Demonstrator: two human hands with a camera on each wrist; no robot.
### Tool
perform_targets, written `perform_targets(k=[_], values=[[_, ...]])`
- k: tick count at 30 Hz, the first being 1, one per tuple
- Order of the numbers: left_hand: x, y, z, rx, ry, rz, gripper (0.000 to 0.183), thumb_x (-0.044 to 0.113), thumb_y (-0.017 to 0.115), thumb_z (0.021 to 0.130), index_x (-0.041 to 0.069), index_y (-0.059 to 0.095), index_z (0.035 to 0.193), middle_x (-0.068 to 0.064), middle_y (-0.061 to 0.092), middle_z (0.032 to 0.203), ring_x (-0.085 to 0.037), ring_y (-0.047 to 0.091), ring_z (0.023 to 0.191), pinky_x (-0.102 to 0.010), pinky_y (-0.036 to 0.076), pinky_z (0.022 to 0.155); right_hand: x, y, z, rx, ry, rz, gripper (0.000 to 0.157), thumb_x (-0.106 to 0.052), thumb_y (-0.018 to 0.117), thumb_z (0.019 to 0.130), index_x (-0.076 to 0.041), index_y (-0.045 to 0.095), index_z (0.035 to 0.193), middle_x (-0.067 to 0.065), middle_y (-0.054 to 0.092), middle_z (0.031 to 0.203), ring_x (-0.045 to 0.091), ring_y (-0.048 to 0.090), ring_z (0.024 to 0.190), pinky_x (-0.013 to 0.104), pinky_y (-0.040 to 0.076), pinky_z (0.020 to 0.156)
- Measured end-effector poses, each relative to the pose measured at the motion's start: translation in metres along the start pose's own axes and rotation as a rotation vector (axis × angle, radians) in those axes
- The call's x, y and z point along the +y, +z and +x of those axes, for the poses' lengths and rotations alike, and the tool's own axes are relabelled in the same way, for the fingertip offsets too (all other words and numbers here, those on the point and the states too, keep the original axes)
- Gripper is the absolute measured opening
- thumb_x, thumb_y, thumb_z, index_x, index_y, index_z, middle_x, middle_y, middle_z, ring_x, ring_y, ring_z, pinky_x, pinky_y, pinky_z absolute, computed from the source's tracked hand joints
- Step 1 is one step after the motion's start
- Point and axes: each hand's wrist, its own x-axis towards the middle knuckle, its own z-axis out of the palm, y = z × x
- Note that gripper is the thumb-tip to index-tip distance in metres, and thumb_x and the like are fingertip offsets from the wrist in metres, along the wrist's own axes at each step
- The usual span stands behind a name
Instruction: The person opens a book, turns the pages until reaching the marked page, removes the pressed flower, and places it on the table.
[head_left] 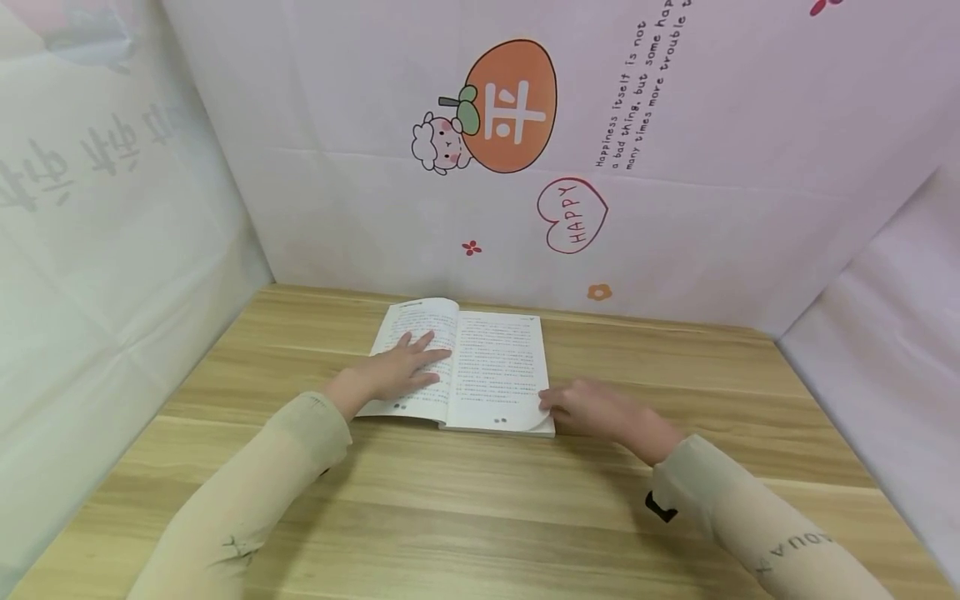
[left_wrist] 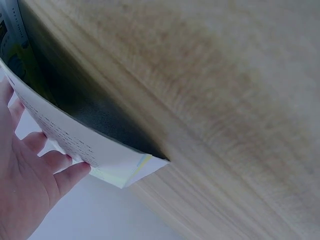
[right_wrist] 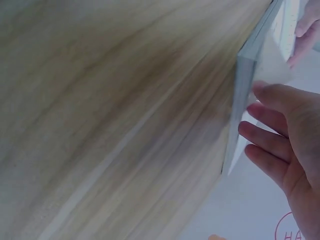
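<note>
Pinching a page corner of the open paperback, mid-frame, with my right hand; my left hand rests unclenched on its left page.

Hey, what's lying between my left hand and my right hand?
In the head view, the printed right-hand page of the open book lies between your left hand, on the left-hand page, and your right hand, at the outer edge.
</note>
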Motion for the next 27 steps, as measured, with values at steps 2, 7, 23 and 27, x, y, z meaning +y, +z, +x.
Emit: perform_targets(k=[2, 7, 23, 27], values=[[0.000, 0.000, 0.000, 0.001, -0.001, -0.005, 0.059, 0.044, 0.044, 0.110, 0.022, 0.031, 0.163, -0.017, 0.004, 0.171, -0.052, -0.001, 0.151, -0.069, 0.016, 0.116, 0.001, 0.003, 0.002, 0.041, 0.000, -0.025, 0.018, 0.003, 0.074, 0.091, 0.003, 0.077, 0.108, 0.019, 0.074, 0.113, 0.029, 0.075, 0.097, 0.031, 0.061, 0.075], [-0.002, 0.001, 0.000, -0.006, -0.001, -0.016, 0.058, 0.044, 0.043, 0.110, 0.023, 0.031, 0.163, -0.017, 0.003, 0.171, -0.052, -0.002, 0.151, -0.070, 0.016, 0.116, 0.003, 0.008, 0.010, 0.100, 0.055, -0.012, 0.011, -0.003, 0.076, 0.092, -0.001, 0.077, 0.102, 0.015, 0.076, 0.107, 0.027, 0.075, 0.097, 0.032, 0.061, 0.077], [-0.003, 0.002, 0.001, -0.001, -0.001, -0.017, 0.058, 0.044, 0.044, 0.110, 0.024, 0.031, 0.163, -0.015, 0.004, 0.171, -0.051, -0.001, 0.152, -0.066, 0.014, 0.119, -0.009, 0.009, 0.034, 0.104, 0.502, 0.053, 0.063, -0.049, 0.056, 0.104, 0.002, 0.059, 0.140, -0.002, 0.048, 0.055, 0.011, 0.041, 0.051, 0.030, 0.041, 0.052], [-0.003, 0.001, 0.001, -0.002, 0.001, -0.015, 0.058, 0.044, 0.044, 0.110, 0.024, 0.031, 0.163, -0.015, 0.003, 0.171, -0.051, -0.001, 0.152, -0.066, 0.014, 0.119, -0.014, 0.009, 0.040, 0.077, 0.579, 0.050, 0.075, -0.056, 0.054, 0.103, 0.000, 0.046, 0.152, 0.008, 0.058, 0.062, 0.019, 0.049, 0.056, 0.035, 0.046, 0.055]])
